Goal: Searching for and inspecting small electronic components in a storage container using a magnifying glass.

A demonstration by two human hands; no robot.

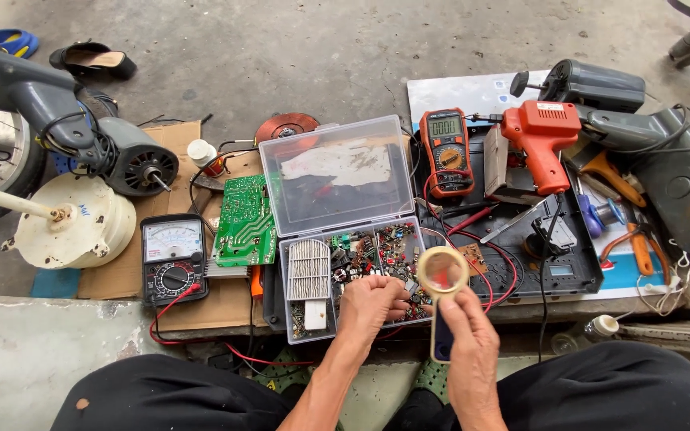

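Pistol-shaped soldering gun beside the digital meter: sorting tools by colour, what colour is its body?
Orange-red, seen in the head view: pistol-shaped soldering gun.

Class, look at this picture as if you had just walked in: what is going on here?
A person sits on the ground over an open clear plastic parts box filled with small electronic components. The left hand reaches into the box among the parts. The right hand holds a round magnifying glass with a pale rim above them. Around lie a green circuit board, a black analogue meter, an orange digital multimeter and an orange soldering gun.
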